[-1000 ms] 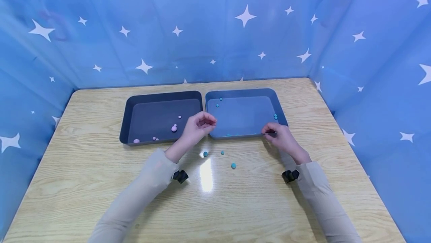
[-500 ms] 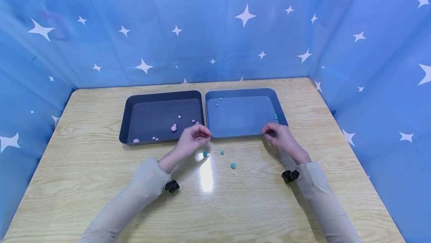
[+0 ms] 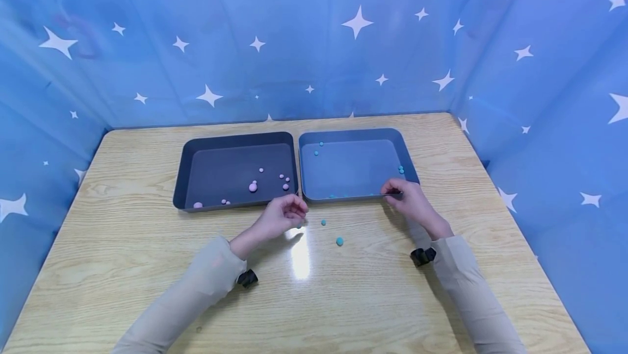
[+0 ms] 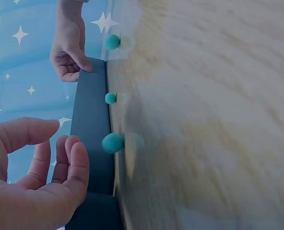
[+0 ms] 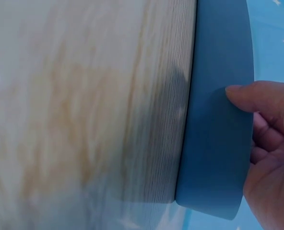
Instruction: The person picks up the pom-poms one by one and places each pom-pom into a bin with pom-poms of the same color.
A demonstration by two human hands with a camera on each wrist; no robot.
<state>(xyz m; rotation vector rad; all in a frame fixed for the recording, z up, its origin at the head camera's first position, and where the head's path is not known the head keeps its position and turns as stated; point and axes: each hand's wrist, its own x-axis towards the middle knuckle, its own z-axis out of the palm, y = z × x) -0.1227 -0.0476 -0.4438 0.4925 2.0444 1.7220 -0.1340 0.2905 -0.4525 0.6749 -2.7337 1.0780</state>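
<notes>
My left hand (image 3: 281, 215) hovers by the near right corner of the dark tray (image 3: 221, 171). In the left wrist view its thumb and fingers are loosely bent with a gap between them, nothing held. Close to it on the table is a teal ball (image 4: 112, 143), partly hidden by the hand in the head view. Two more teal balls, a small one (image 3: 323, 222) and a larger one (image 3: 339, 241), lie to its right. My right hand (image 3: 411, 199) pinches the front rim of the blue tray (image 5: 214, 143), thumb outside and fingers behind the wall.
Several pink balls (image 3: 252, 187) lie in the dark tray. Inside the blue tray are several teal balls (image 3: 401, 171), some along its near wall. The trays stand side by side on the wooden table (image 3: 373, 299), with a starry blue curtain (image 3: 314, 43) behind and at the sides.
My left hand has drawn back from above the blue tray's left edge toward the near side, uncovering pink balls in the dark tray. My right hand has stayed on the rim.
</notes>
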